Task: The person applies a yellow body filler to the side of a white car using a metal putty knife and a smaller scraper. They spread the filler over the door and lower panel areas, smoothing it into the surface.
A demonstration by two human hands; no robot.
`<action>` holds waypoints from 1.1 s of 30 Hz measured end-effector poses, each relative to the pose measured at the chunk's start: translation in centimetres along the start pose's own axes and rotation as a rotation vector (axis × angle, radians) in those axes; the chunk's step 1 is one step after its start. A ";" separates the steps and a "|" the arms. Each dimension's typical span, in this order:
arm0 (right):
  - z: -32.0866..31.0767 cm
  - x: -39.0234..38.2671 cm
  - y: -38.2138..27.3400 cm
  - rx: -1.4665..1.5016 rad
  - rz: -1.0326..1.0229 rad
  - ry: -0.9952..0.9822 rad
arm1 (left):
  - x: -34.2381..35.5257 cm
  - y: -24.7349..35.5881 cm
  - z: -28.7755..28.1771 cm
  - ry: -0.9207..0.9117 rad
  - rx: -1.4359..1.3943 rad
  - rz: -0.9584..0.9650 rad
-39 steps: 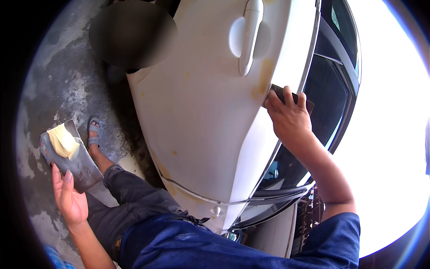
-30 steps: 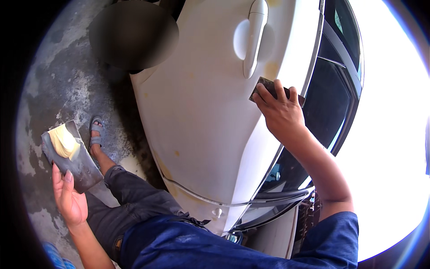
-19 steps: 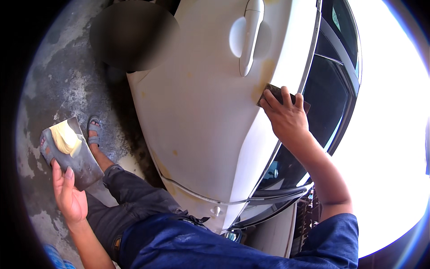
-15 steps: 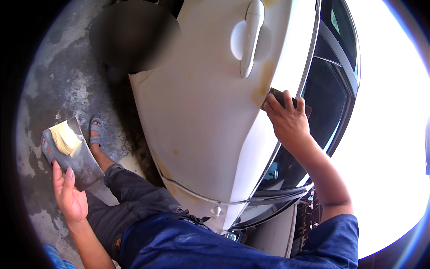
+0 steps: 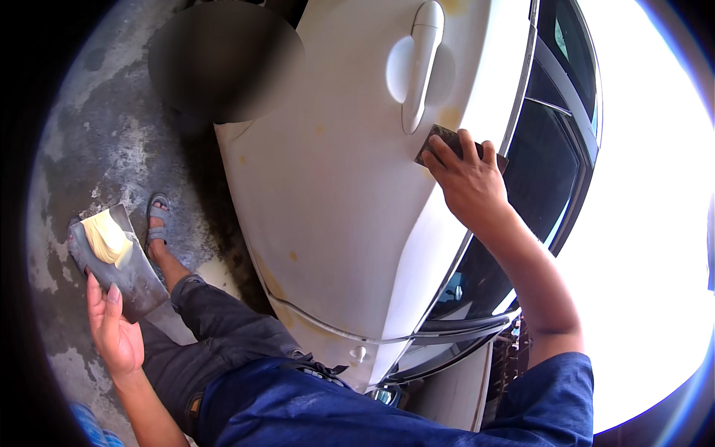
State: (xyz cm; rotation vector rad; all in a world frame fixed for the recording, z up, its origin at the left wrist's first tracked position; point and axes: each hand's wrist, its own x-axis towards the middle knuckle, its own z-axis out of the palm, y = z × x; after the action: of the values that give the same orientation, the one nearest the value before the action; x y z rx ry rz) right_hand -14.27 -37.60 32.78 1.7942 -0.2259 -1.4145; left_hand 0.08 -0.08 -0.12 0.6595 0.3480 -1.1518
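Observation:
My right hand (image 5: 471, 179) grips a dark, flat putty spreader (image 5: 448, 139), its edge against the upper part of a white car door (image 5: 335, 208), just below the door handle (image 5: 422, 67) as pictured. Yellowish filler patches (image 5: 450, 117) show on the paint beside the spreader. Off to the left, away from the car, my left hand (image 5: 117, 328) holds a grey rectangular plate (image 5: 141, 287) by its lower edge, thumb on top. A mound of pale yellow putty (image 5: 106, 238) sits on the plate's upper part.
Dark side windows (image 5: 532, 179) run along the right of the door. A blurred dark round shape (image 5: 223, 59) covers the upper left. My sandalled foot (image 5: 158, 223) stands on the stained concrete floor (image 5: 112, 141). Something blue (image 5: 89, 425) lies at the lower left.
My right hand has moved the spreader up and slightly left across the door, over the yellow patch. My left hand and the plate have hardly moved.

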 end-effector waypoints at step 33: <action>-1.2 -0.9 1.3 0.015 0.023 -0.047 | 0.6 0.8 3.7 -0.120 0.010 0.016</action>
State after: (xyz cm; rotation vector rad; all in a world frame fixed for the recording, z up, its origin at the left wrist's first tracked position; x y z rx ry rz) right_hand -13.10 -37.31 34.32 1.7659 -0.2813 -1.4437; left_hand 0.75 -2.75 2.61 0.5976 0.2349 -1.1722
